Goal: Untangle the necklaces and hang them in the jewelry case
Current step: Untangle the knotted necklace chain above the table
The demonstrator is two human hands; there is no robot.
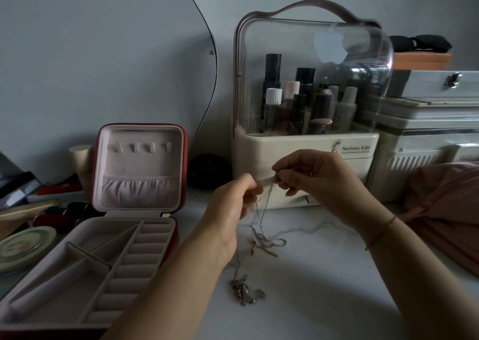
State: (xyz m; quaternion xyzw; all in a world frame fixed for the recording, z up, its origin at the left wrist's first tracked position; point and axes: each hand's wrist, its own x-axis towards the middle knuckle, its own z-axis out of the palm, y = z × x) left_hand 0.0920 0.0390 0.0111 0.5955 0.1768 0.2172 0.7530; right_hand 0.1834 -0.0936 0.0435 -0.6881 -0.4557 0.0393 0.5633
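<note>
On my feed, at the far left, a round pale tin lid [24,249] lies on the white tabletop [324,300]. Just beside it, the red square jewelry case [181,158] stands open. Its pale pink lined lid is upright, with a row of small hooks [142,147] above a gathered pocket, and its divided tray lies flat toward me. Right of the case, the left hand [233,204] is raised above the tabletop, fingers curled, pinching a strand of the tangled gold and silver necklaces [264,242]. Their knot rests on the tabletop between the two forearms. A second knotted silver cluster [243,291] lies nearer me. The right hand [318,181] pinches the strand's top end, close to the left fingertips. Behind it stands a cream cosmetics organiser with a clear domed cover [305,145], and crumpled pink fabric [445,210] lies at the far right.
</note>
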